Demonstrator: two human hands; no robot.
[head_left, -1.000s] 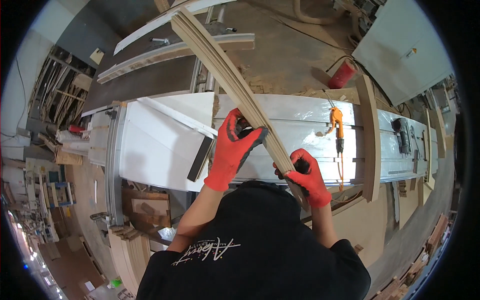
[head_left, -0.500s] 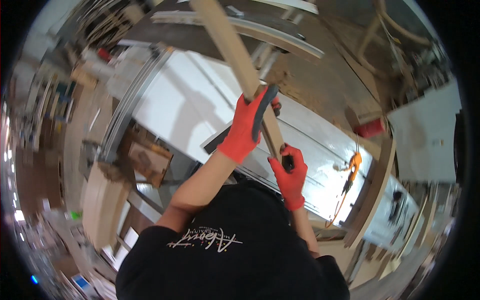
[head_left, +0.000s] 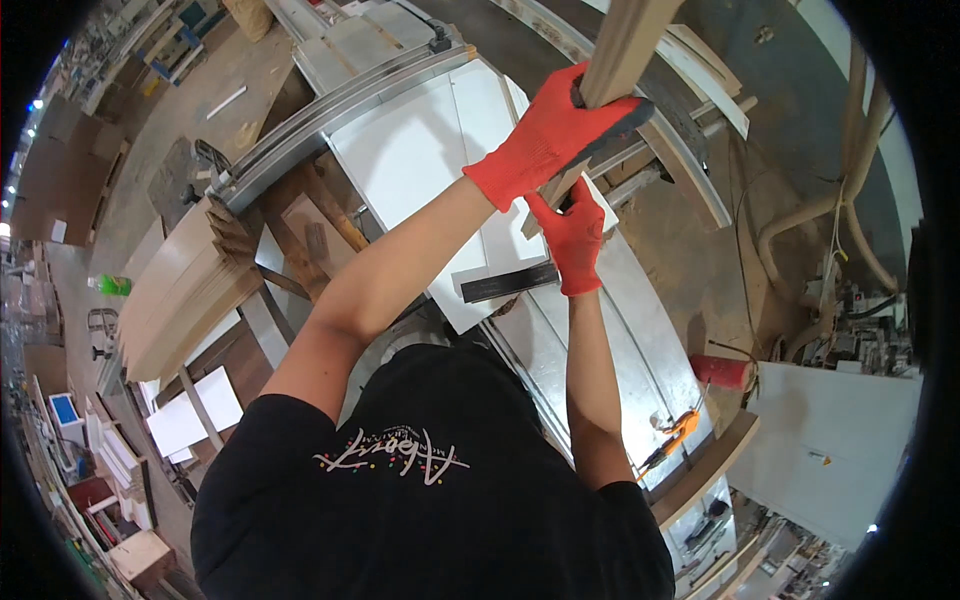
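Note:
A long tan wooden board slants up and away from me, its far end running out at the top of the head view. Wrapped around its middle is my left hand, in a red glove with a dark palm. Lower down, my right hand, gloved the same way, grips the board near its near end; its fingers are partly hidden. Below both hands lies a white panel on a metal machine table. A short black strip sits beside my right wrist.
To the left stands a stack of curved boards, with a metal rail beyond it. An orange-handled tool and a curved wooden piece are at the lower right, near a red cylinder. Hoses hang at the far right.
The view has turned. Both hands and the board have moved up and away, and the board now leans to the right instead of the left. Each hand still grips it.

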